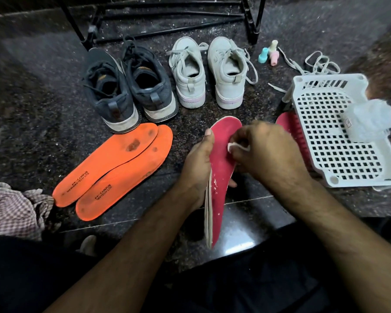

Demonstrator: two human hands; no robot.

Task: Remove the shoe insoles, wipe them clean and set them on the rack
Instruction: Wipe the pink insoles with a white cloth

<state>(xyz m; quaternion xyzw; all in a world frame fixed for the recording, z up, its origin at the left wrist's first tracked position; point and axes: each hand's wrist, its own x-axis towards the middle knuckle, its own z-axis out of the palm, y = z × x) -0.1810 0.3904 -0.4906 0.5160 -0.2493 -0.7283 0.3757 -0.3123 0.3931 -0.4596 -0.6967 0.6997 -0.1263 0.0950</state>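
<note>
Two hands work one pink foam insole [220,168], held tilted above the speckled stone floor [32,109]: left hand [198,164] grips its edge, right hand [266,150] pinches a small white wad [231,147] against it. A second pink insole [284,123] lies half hidden behind the white plastic basket [334,132].

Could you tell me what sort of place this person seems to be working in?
Probably a home entryway or shoe corner, worked at floor level. A dark speckled stone floor carries two pairs of shoes, the black pair and the white pair, in front of a black metal rack.
</note>
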